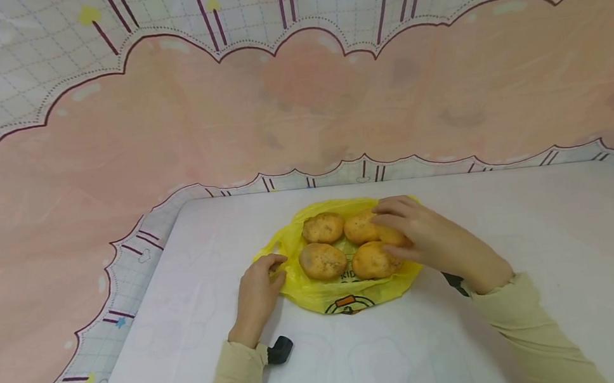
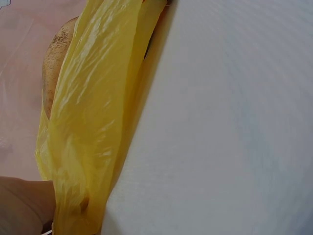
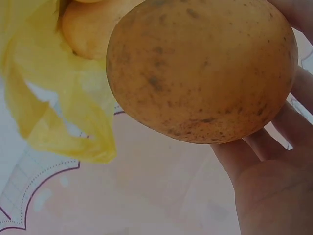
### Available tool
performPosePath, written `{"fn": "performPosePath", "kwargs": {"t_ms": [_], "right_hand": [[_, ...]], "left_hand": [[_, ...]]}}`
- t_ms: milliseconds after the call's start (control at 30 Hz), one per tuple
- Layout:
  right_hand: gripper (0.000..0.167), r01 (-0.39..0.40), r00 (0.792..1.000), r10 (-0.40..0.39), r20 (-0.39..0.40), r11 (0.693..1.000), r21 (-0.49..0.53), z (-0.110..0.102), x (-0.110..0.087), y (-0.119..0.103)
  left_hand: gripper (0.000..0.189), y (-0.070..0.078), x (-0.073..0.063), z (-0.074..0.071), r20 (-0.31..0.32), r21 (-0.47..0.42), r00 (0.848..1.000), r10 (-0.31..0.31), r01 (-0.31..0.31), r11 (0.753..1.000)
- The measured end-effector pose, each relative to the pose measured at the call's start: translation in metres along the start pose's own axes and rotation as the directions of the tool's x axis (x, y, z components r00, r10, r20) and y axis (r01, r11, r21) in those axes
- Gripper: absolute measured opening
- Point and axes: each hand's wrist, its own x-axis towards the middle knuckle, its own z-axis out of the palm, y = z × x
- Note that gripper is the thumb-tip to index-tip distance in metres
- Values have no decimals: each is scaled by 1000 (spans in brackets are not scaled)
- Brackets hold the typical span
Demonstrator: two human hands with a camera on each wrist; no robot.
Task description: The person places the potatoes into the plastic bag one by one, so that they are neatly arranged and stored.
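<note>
A yellow plastic bag [image 1: 349,304] lies spread on the table with several potatoes [image 1: 323,261] on it. My left hand [image 1: 256,293] pinches the bag's left edge between thumb and fingers; in the left wrist view a fingertip shows through the plastic [image 2: 93,122]. Over the bag's right side, my right hand [image 1: 433,236] holds a potato [image 3: 200,68], its fingers curved around the far side. This potato has dark specks and fills much of the right wrist view. In the head view the hand partly covers it, and it overlaps the potatoes beside it.
The white-covered table [image 1: 548,238] extends around the bag. Behind it hangs a pink and white patterned cloth [image 1: 297,109]. A black wrist device [image 1: 280,350] sits on the left sleeve, and another shows at the right wrist. A bag handle [image 3: 68,142] trails loosely near the right hand.
</note>
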Motion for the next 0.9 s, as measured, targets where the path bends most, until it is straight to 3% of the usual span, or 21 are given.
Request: {"fn": "performPosePath", "kwargs": {"t_ms": [233,600,900], "right_hand": [[46,6,1000,-7,5,1000,10,5,7,-3],[40,85,996,-85,-9,996,-1,14,20,-7],[39,82,997,-83,12,996,23,21,28,-10]], "left_hand": [[25,1,0,0,7,-6,1000,-7,7,1000],[25,1,0,0,7,-4,1000,-3,3,1000],[25,-1,1,1,6,-2,1000,3,-3,1000]]}}
